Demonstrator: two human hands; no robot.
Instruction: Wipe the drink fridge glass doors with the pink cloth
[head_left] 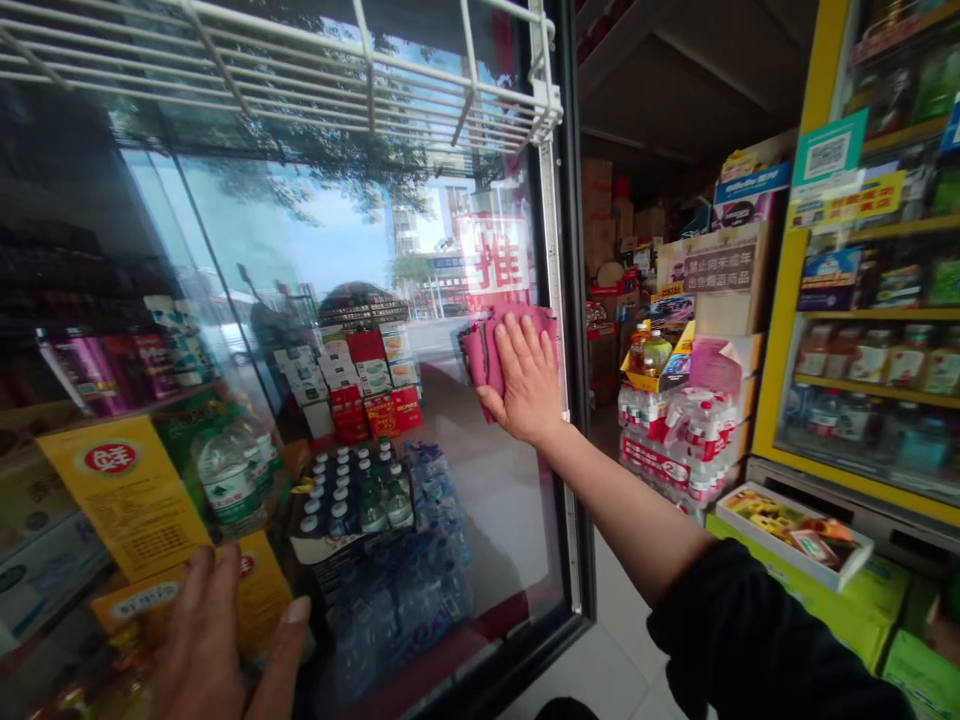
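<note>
The right hand (527, 378) lay flat and spread, fingers extended, pressing a pink cloth (487, 352) against the glass door (390, 420) close to its right edge, just beside the dark door frame (576, 400). The left hand (217, 645) rested open-palmed on the glass near the lower left, gripping nothing.

Risks judged from this position: the cloth was held only by palm pressure, not by a closed grip, so it could slide free and drop to the floor. The right fingers sat near the frame edge, where they could be pinched if the door swung. Weight from 2 hands on 1 pane could push the door unexpectedly.

Materials: the glass was smooth, hard and highly reflective, mirroring a street. The cloth appeared soft, bunched and folded. A white wire rack (300, 70), of thin rigid bars, ran along the top. Shrink-wrapped bottle packs (675, 440) stood on the floor beyond the frame.
</note>
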